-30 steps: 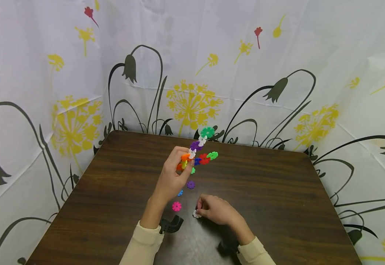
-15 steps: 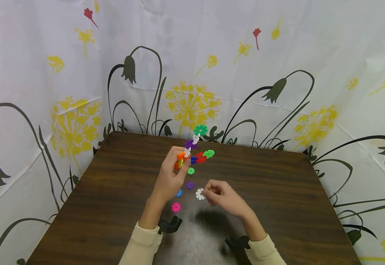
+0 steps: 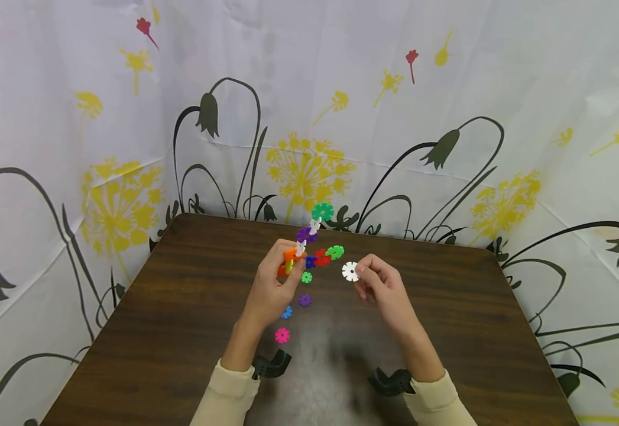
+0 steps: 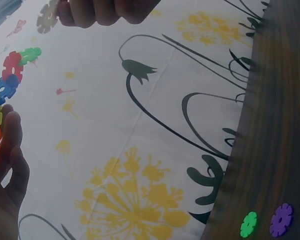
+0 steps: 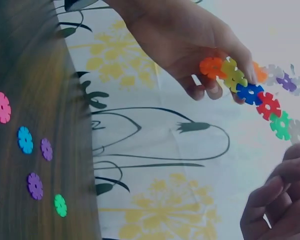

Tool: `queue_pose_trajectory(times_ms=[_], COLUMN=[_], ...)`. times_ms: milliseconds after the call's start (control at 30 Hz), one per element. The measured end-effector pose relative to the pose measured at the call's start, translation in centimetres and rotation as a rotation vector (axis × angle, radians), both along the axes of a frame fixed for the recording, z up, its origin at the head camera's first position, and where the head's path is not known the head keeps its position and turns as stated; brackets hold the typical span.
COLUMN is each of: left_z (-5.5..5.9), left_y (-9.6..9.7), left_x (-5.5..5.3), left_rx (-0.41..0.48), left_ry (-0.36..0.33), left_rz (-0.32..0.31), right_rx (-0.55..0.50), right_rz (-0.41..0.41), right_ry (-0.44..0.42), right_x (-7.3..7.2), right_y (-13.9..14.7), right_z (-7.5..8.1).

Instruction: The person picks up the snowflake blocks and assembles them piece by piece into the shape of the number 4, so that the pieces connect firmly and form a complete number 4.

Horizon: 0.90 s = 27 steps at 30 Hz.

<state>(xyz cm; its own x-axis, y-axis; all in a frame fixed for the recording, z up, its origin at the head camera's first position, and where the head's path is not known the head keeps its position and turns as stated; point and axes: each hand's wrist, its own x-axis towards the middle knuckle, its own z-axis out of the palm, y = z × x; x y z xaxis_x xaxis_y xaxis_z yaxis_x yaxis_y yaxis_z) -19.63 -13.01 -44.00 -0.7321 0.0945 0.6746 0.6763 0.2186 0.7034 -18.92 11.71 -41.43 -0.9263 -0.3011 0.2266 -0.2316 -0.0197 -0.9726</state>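
My left hand (image 3: 269,293) grips a branching build of notched plastic discs above the table. One branch runs through a blue disc (image 5: 250,94) and a red disc (image 5: 268,106) to a light green disc (image 3: 335,253). On the other branch are a white disc, a purple disc (image 3: 304,236) and, at the far tip, a dark green disc (image 3: 317,213). Orange and yellow discs sit between my left fingers, partly hidden. My right hand (image 3: 389,290) pinches a loose white disc (image 3: 346,274) by its edge, just right of the light green one.
Loose discs lie on the brown table (image 3: 447,325) below: pink (image 3: 279,338), blue (image 5: 22,145), green (image 5: 58,210) and two purple, one nearer purple disc (image 5: 32,192) among them. A flower-printed white curtain (image 3: 309,89) hangs behind the table. Black camera mounts sit on both wrists.
My right hand has picked the white disc off the table and carried it up and away from me, beside the build. The left hand has shifted slightly left, still gripping the build.
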Motion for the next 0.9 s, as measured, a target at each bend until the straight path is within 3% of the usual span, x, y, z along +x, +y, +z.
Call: queue_pose_trajectory(times_ms=[167, 333, 633, 900], left_z=[0.1, 0.3, -0.2, -0.4], left_y=[-0.1, -0.2, -0.1, 0.1], left_x=[-0.2, -0.5, 0.0, -0.2], left_rx=[0.000, -0.004, -0.019, -0.026], left_ry=[0.007, 0.029, 0.018, 0.014], left_rz=[-0.013, -0.024, -0.039, -0.047], right_rx=[-0.020, -0.030, 0.035, 0.059], right_rz=[-0.084, -0.113, -0.127, -0.080], right_ry=[0.000, 0.000, 0.019, 0.035], right_x=[-0.6, -1.4, -2.1, -2.4], right_y=[-0.1, 0.3, 0.9, 1.0], right_z=[0.7, 1.5, 1.8, 1.9])
